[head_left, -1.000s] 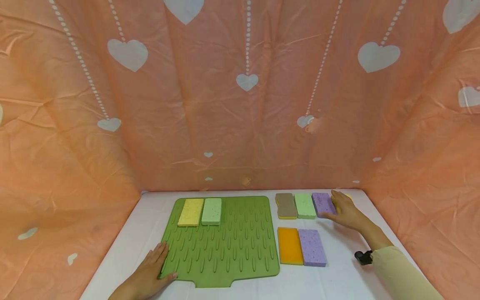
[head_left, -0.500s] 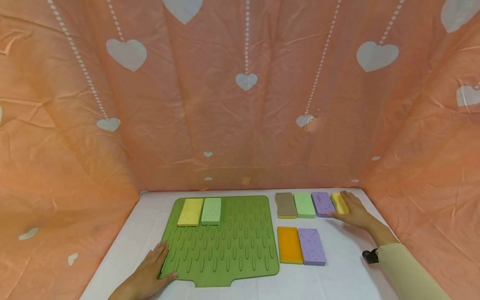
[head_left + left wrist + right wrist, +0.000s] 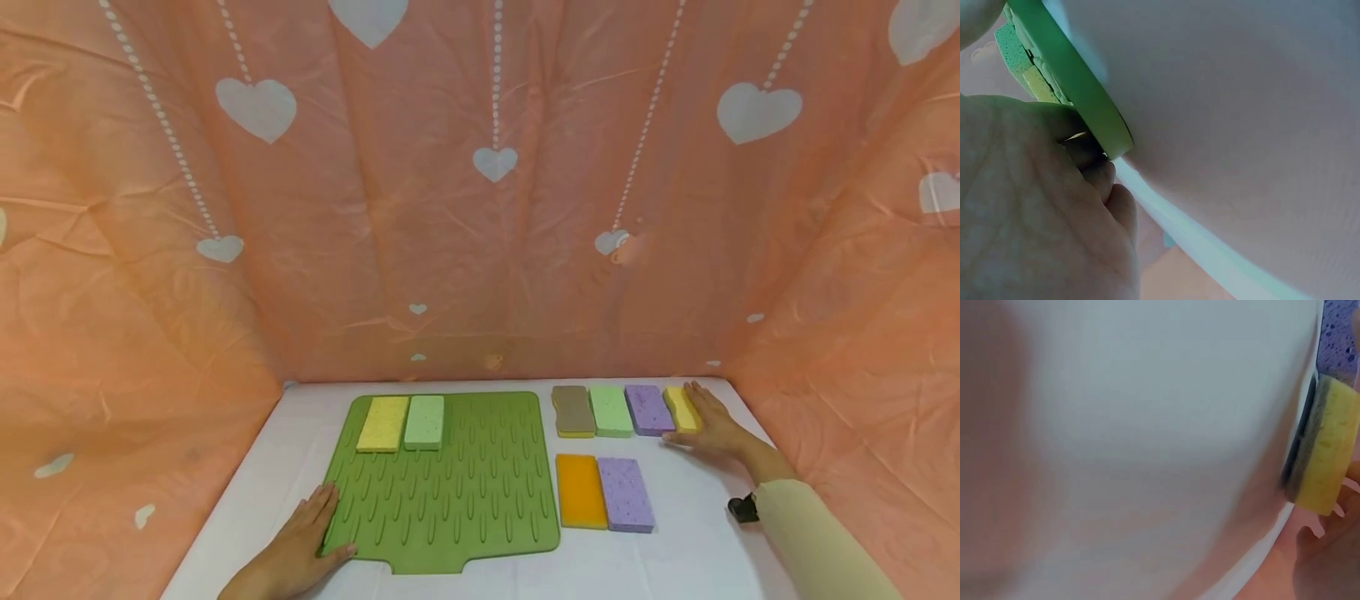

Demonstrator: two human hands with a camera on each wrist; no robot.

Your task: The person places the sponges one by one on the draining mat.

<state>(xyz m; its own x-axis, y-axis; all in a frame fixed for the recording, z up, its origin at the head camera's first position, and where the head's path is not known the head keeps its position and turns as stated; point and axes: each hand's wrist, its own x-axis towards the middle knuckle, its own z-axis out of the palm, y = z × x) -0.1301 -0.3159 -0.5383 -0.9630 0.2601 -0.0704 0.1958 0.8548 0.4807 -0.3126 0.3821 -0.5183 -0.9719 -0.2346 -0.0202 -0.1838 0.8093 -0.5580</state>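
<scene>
My left hand rests at the left edge of a green ribbed mat, fingers extended and the thumb on its front left corner. In the left wrist view the fingers lie against the mat's thick edge. At the back right, my right hand is beside a yellow sponge with a grey underside. Its fingers stretch along the sponge's right side, and its thumb points left in front. A purple sponge lies just left of the yellow one.
On the mat lie a yellow sponge and a pale green sponge. A grey-topped sponge and a green sponge continue the back row. Nearer are an orange sponge and a lilac sponge. An orange curtain encloses the table.
My right hand has shifted right, uncovering the yellow sponge at the end of the back row. My left hand has stayed on the mat's edge.
</scene>
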